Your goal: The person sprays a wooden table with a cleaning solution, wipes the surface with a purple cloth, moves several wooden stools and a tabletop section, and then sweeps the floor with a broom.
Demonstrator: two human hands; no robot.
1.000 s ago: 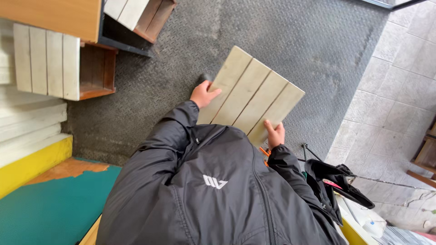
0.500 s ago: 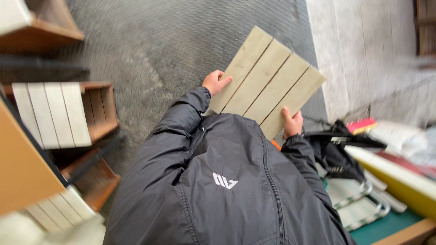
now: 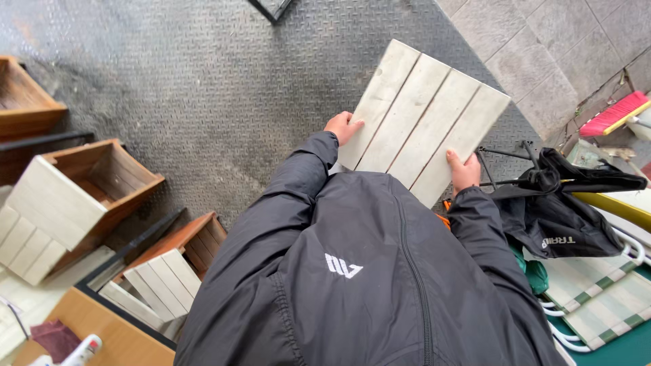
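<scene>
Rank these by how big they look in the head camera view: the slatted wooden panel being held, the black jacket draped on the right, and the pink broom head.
1. Slatted wooden panel, held by the left hand and right hand.
2. Black jacket, slightly smaller; its folds make this unsure.
3. Pink broom head, clearly smallest, though farther away and cut off.

Pale wooden slatted panel, four weathered whitish boards side by side with dark gaps between, held tilted diagonally above the grey metal floor, gripped at both lower edges.
</scene>
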